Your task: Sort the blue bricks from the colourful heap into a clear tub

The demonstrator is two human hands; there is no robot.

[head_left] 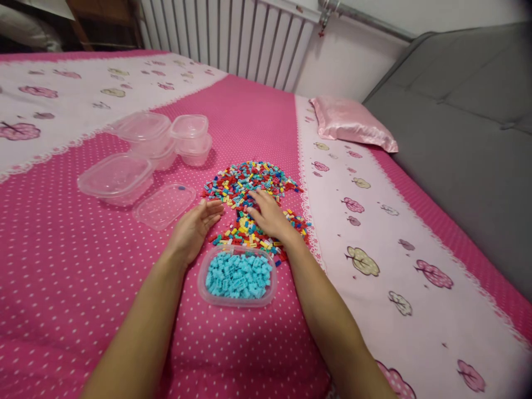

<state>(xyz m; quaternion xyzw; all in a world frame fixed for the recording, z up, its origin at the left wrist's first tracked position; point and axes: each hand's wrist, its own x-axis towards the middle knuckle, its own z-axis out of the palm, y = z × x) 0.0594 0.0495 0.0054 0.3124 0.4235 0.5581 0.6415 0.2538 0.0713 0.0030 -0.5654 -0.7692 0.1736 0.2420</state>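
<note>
A heap of small toy building bricks point(249, 177) in red, yellow, blue, white and turquoise lies spread on the bed. My right hand point(271, 215) rests over its middle, palm down, with the fingers stretched out among the bricks. To the left of the heap, my left hand point(198, 226) stands on its edge, palm facing the bricks, fingers extended and holding nothing. Between my forearms sits a clear plastic container point(200, 282) without a lid, filled with turquoise bricks point(239, 276). What lies directly under my right palm is hidden.
A loose clear lid point(164, 206) lies left of the heap. Several lidded clear containers point(116, 176) stand behind it, some stacked. The pink dotted bedspread point(83, 266) covers the bed. A pink pillow point(351, 123) lies near the grey headboard point(461, 105); a radiator point(233, 39) is behind.
</note>
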